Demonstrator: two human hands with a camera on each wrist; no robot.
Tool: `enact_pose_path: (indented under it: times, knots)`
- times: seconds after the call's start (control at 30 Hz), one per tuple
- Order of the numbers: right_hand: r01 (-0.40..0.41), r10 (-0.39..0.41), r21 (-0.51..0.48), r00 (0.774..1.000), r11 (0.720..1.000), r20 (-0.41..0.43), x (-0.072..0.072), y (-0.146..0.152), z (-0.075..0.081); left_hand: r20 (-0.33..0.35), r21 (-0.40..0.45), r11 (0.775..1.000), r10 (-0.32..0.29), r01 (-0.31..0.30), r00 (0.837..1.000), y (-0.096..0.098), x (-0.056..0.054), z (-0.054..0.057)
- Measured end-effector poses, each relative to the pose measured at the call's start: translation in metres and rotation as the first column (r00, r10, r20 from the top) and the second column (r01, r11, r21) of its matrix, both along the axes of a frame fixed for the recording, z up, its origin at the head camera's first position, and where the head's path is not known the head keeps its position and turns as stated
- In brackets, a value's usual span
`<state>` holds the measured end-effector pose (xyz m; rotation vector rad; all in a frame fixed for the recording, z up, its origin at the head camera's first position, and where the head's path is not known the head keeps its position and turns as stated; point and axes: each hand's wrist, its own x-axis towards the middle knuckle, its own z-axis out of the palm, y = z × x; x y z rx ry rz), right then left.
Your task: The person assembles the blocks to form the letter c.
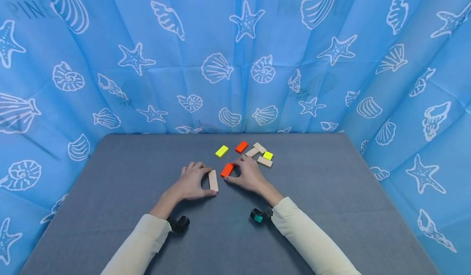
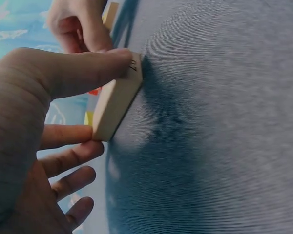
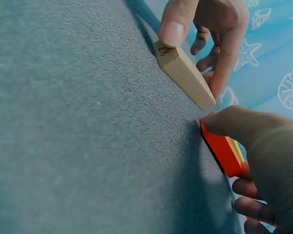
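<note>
The left hand (image 1: 192, 182) pinches a pale wooden block (image 1: 213, 181), its thumb at the near end and index fingertip at the far end, the other fingers spread free of it; the block is long, straight-sided and smooth, a plain light beige, with a small dark marking (image 2: 133, 65) on the end face beside the thumb, too unclear to read surely.

The right hand (image 1: 250, 174) pinches an orange-red block (image 1: 227, 170), thumb at the near end and index finger at the far end; this one is bright, evenly coloured and flat-faced; it sits just to the right of the left hand's block, a narrow gap between the two.

Both grips are low over the grey table (image 1: 312, 193), which bears the other blocks too; a yellow block (image 1: 222, 151) lies beyond the gap between the hands; a second red block (image 1: 241, 147) lies past the right hand's fingers; to the right of that, beyond the same hand, are two beige blocks (image 1: 259, 147) set at an angle to each other, a third beige block (image 1: 265, 162), and a small visible patch of yellow (image 1: 268, 155) just behind it.
</note>
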<state>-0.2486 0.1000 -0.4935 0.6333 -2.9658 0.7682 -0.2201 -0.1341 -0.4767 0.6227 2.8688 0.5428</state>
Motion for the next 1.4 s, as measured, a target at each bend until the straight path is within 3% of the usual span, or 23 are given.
enact_pose_path:
  times: [0.57,0.8,1.03,1.4]
  knots:
    - [-0.176,0.179,-0.054,0.983,0.983,0.049,0.021,0.019,0.006,0.121,0.049,0.999,-0.003,-0.003,0.993,-0.001,-0.014,0.009]
    - [-0.196,0.199,-0.043,0.976,0.980,0.090,0.026,0.022,0.007,0.142,0.067,0.998,0.011,-0.020,0.990,-0.005,-0.015,0.007]
    - [-0.182,0.184,-0.035,0.981,0.983,0.064,0.027,0.023,0.004,0.170,0.074,0.996,0.030,-0.043,0.985,-0.009,-0.019,0.005]
    - [-0.270,0.272,-0.031,0.961,0.962,0.055,0.032,0.018,0.004,0.176,0.088,0.996,0.004,-0.020,0.984,-0.007,-0.025,0.006]
